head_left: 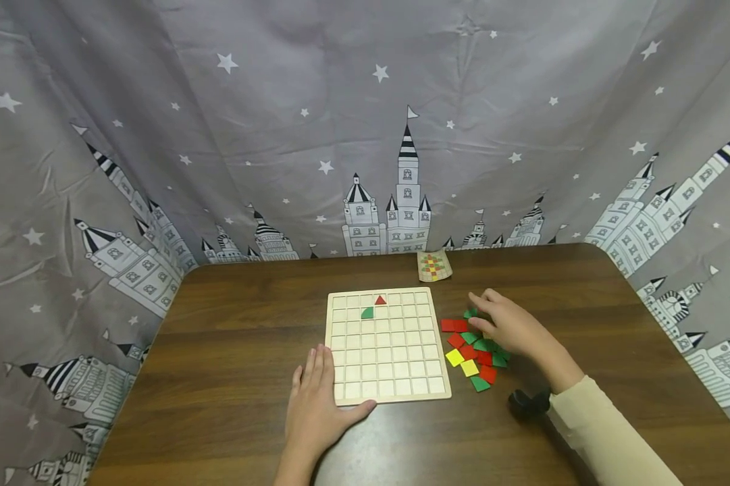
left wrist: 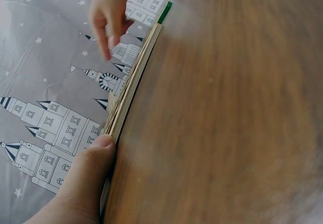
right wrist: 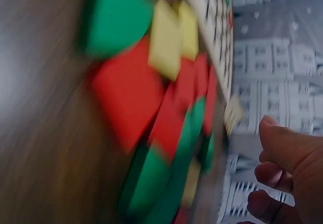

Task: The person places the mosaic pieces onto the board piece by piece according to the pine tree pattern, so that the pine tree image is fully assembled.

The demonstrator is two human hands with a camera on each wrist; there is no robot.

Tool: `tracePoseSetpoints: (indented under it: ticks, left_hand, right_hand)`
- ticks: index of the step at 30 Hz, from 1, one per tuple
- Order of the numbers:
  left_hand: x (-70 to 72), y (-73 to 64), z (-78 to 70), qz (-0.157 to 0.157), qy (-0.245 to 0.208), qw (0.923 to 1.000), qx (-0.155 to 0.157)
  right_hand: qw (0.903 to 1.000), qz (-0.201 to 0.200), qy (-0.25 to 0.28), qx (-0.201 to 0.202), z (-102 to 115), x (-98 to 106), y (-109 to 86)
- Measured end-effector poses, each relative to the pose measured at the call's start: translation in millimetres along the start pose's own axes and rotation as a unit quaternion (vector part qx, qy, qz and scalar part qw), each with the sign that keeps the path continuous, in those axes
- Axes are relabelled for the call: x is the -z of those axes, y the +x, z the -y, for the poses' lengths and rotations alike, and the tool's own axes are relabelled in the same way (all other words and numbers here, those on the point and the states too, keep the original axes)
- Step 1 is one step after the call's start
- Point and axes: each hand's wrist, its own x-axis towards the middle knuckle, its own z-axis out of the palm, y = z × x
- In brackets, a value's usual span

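- Along the grid board, at its near left corner, the left hand rests, fingers straight, thumb spread wide.
- In its far rows sit a green quarter-round and, diagonally beyond it, a red triangle.
- Past the far right corner lies a patterned card.
- Beside the board's right edge, red, green and yellow pieces lie heaped together, the right hand above them, thumb and forefinger parted.

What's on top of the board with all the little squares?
On the board are a red triangle and a green piece. The left hand covers a bit of its edge, so that part can't be seen.
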Motion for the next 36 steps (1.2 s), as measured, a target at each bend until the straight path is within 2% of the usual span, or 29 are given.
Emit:
tracePoseSetpoints:
  ticks: [6,11,18,25,36]
  left_hand:
    - [0.1,0.5,-0.4,0.003,-0.002,1.0,0.002]
    - [0.6,0.9,0.4,0.003,0.002,1.0,0.0]
    - [-1.4,0.7,0.6,-0.009,-0.001,1.0,-0.003]
    - [-2.1,0.8,1.1,-0.012,0.006,0.9999,-0.004]
    - [2.7,0.7,-0.6,0.021,0.004,0.9998,0.003]
  right_hand:
    - [0.9996,-0.014,-0.004,-0.026,-39,5,-26.7]
    - [0.9991,-0.015,0.0,-0.039,-57,2,-41.0]
    - [0.9986,-0.027,0.022,-0.04,-60,-5,-49.8]
    - [0.9981,-0.038,0.027,-0.041,-59,-13,-49.7]
    - [0.9957,-0.074,0.051,-0.024,-59,-16,-50.9]
